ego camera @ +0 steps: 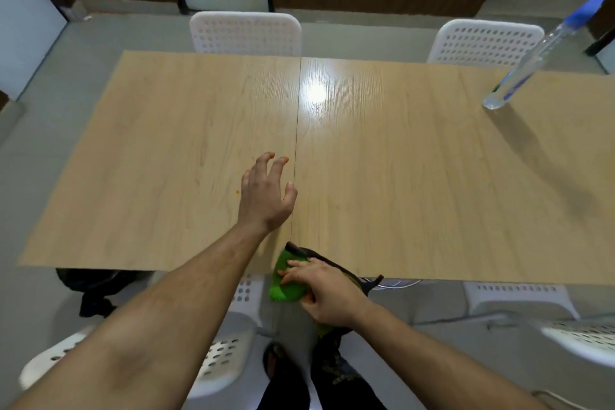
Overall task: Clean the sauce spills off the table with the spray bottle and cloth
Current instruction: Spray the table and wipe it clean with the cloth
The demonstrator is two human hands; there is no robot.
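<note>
I look down on a light wooden table [416, 176] that fills the middle of the frame, made of two panels meeting at a thin seam running up the centre.

My left hand [266, 193] reaches out over the table just left of that seam, in the centre of the frame. Its fingers are spread and loosely bent, and it holds nothing. I cannot tell whether the fingertips touch the wood.

My right hand [322, 293] is at the lower centre, right at the near edge of the table. Its fingers lie across a bright green cloth [283, 286] and grip it, with the thumb underneath. The cloth has a dark backing or edge that trails to the right beneath my hand.

A tiny orange sauce speck [237, 191] sits on the table just left of my left hand.

The clear spray bottle [522, 70] with a blue head stands on the table at the upper right of the frame, well apart from both hands.

Two white perforated chairs [246, 33] stand beyond the far edge of the table, and more white chairs show along the bottom of the frame.
</note>
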